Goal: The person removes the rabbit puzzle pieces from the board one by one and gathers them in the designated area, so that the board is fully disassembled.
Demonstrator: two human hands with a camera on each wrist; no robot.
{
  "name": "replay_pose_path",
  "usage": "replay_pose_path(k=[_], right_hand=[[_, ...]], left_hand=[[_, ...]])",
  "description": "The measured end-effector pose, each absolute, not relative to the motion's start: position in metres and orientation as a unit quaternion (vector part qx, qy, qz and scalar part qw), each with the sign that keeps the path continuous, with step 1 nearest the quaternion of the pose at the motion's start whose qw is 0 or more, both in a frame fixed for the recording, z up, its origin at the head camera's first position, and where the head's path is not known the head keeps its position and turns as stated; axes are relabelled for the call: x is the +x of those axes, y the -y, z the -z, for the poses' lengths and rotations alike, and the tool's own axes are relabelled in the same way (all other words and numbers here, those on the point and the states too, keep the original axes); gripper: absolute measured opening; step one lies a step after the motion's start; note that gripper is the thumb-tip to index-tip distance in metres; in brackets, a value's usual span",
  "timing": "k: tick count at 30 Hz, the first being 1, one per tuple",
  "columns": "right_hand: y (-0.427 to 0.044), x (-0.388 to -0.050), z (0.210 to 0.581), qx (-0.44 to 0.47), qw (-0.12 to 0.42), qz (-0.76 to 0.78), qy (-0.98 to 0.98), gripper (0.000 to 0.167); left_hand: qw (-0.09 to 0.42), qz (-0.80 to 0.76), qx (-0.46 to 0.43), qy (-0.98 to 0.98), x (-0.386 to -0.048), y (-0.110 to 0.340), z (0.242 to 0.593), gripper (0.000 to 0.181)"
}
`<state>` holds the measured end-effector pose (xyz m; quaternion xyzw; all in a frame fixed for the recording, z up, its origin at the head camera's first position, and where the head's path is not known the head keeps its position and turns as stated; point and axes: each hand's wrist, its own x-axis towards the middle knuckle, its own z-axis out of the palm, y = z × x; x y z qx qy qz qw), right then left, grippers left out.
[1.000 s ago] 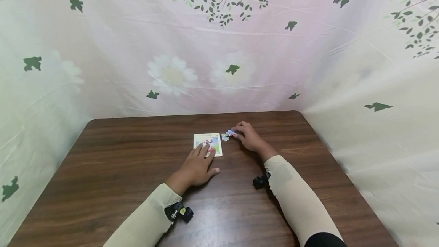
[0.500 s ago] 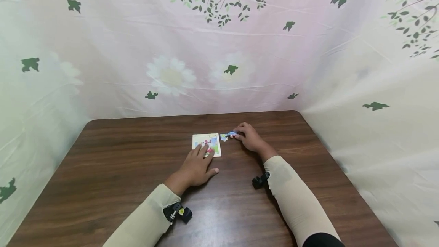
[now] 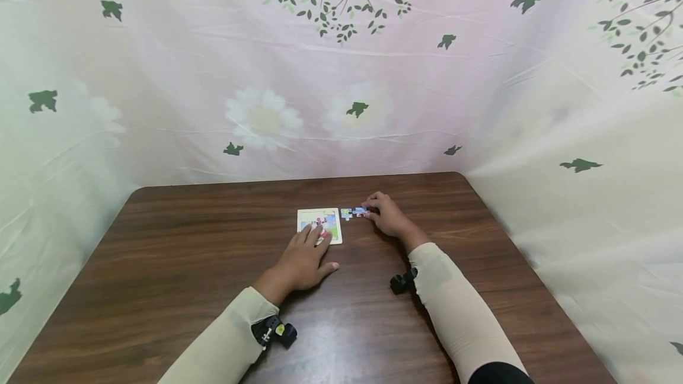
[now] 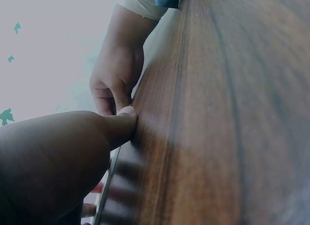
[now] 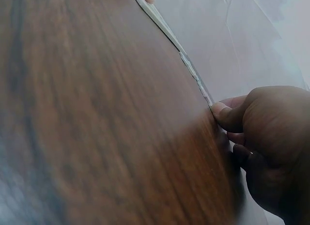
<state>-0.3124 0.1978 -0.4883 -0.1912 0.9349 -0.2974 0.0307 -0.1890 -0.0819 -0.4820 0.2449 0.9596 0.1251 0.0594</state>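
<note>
Left hand [image 3: 301, 264]: fingers extended and spread, fingertips resting on the lower part of the square jigsaw board [image 3: 306, 213]; it grasps nothing, and its thumb points out over the wooden table [image 3: 213, 265]. The jigsaw board lies flat near the far edge of the table, pale border outermost, printed picture inside.

Right hand [image 3: 388, 216]: thumb and fingers nearly closed, pinching the right end of the outer puzzle piece [image 3: 360, 211]. The inner puzzle piece [image 3: 346, 213] lies between this piece and the right edge of the jigsaw board, just beside the border. The two pieces meet edge to edge; whether they interlock cannot be determined
</note>
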Motion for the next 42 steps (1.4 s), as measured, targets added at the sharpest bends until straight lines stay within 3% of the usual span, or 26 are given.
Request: replay_pose_path(k=[33,42], right_hand=[[-0.198,-0.311,0.4868,-0.176,0.04,0.325,-0.928,0.034],[-0.195,-0.3129,0.4879,-0.179,0.013,0.346,-0.921,0.033]], left_hand=[[0.066,-0.123,0.233,-0.962,-0.1903,0.0796,0.4834,0.077],[0.06,-0.122,0.235,-0.962,-0.1881,0.0788,0.4833,0.075]])
